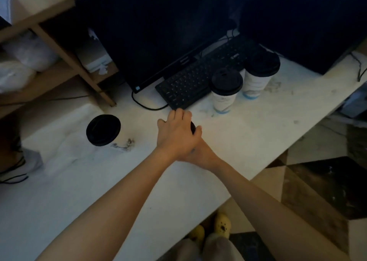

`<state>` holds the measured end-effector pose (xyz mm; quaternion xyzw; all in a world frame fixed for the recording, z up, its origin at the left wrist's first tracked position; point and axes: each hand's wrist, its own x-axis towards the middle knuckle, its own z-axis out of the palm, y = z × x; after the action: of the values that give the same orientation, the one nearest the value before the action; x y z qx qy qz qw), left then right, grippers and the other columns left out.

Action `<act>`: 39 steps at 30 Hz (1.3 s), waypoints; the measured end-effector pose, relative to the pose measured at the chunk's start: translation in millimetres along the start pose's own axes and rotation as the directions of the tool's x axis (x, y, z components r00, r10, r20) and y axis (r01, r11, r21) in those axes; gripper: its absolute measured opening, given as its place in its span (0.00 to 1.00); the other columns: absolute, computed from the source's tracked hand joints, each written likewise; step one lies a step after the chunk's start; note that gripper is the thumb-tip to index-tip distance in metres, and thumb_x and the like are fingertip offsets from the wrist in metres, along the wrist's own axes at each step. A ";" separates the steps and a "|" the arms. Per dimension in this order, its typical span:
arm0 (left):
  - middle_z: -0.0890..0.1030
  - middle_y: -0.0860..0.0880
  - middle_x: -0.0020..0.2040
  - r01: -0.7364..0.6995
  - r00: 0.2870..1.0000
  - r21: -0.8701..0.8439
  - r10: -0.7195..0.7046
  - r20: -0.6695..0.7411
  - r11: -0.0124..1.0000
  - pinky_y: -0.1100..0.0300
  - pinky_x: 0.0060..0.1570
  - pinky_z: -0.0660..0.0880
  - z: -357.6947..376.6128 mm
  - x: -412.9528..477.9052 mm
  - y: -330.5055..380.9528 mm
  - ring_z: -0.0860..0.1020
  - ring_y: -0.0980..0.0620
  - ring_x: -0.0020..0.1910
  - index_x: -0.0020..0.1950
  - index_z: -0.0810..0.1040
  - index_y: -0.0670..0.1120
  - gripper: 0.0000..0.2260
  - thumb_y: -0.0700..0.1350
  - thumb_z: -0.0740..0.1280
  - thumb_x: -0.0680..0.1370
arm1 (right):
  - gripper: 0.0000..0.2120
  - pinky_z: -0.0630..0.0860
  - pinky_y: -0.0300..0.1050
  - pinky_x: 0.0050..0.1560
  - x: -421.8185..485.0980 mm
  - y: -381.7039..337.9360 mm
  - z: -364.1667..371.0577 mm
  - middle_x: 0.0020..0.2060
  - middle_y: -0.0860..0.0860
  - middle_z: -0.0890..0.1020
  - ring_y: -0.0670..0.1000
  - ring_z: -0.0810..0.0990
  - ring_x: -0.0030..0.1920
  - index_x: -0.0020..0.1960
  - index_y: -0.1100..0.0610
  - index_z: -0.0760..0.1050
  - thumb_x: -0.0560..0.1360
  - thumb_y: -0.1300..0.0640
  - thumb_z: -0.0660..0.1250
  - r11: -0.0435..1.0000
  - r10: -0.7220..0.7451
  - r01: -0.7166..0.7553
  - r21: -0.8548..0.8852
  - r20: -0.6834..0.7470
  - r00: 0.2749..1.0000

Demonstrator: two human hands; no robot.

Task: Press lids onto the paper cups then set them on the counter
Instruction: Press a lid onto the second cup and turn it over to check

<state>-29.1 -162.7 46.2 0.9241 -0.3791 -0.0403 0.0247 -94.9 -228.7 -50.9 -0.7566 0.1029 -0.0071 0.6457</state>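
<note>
We count three lidded cups on the counter (228, 141): two (225, 90) (259, 74) near the far edge beside the keyboard (190, 84), one (103, 130) toward the left edge. Mid-counter, our left hand (176, 133) presses down on a fourth black lid (193, 128). Our right hand (198, 153) lies beneath; we cannot tell its grip.
</note>
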 end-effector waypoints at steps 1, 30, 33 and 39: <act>0.71 0.48 0.61 0.007 1.000 0.001 -0.007 -0.003 1.000 0.49 0.53 0.64 0.7 1.7 -0.2 0.67 0.48 0.60 0.63 0.68 0.46 0.20 0.57 0.54 0.78 | 0.42 0.68 0.27 0.60 5.0 2.9 1.7 0.63 0.38 0.72 0.34 0.70 0.63 0.73 0.53 0.60 0.66 0.52 0.77 1.000 -0.013 0.013 0.019 -0.023 1.000; 0.66 0.48 0.73 0.110 0.991 -0.087 -0.103 0.090 0.990 0.44 0.69 0.60 -3.0 9.4 -5.0 0.61 0.49 0.72 0.73 0.62 0.49 0.24 0.59 0.52 0.79 | 0.43 0.71 0.30 0.56 14.6 19.4 8.5 0.64 0.45 0.74 0.41 0.74 0.61 0.70 0.50 0.58 0.63 0.53 0.79 0.997 -0.005 0.014 0.074 -0.124 0.992; 0.72 0.47 0.64 0.100 0.994 -0.113 -0.095 0.044 0.989 0.49 0.56 0.68 -1.1 10.2 -5.2 0.68 0.48 0.64 0.65 0.69 0.47 0.19 0.56 0.54 0.79 | 0.44 0.75 0.40 0.59 17.3 21.9 8.3 0.62 0.48 0.76 0.44 0.75 0.60 0.70 0.53 0.59 0.62 0.52 0.80 0.997 -0.003 0.012 0.072 -0.117 0.993; 0.72 0.45 0.55 0.079 0.996 -0.072 -0.082 -0.038 0.994 0.51 0.48 0.70 3.1 9.1 -4.4 0.70 0.47 0.56 0.55 0.69 0.44 0.15 0.54 0.54 0.79 | 0.42 0.76 0.45 0.59 19.7 28.8 9.9 0.62 0.48 0.76 0.44 0.76 0.60 0.69 0.54 0.61 0.62 0.53 0.79 0.995 0.005 0.008 0.100 -0.137 0.991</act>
<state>-19.9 -166.0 42.3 0.9378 -0.3394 -0.0358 0.0632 -78.4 -226.5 -83.2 -0.7209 0.1459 -0.0647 0.6744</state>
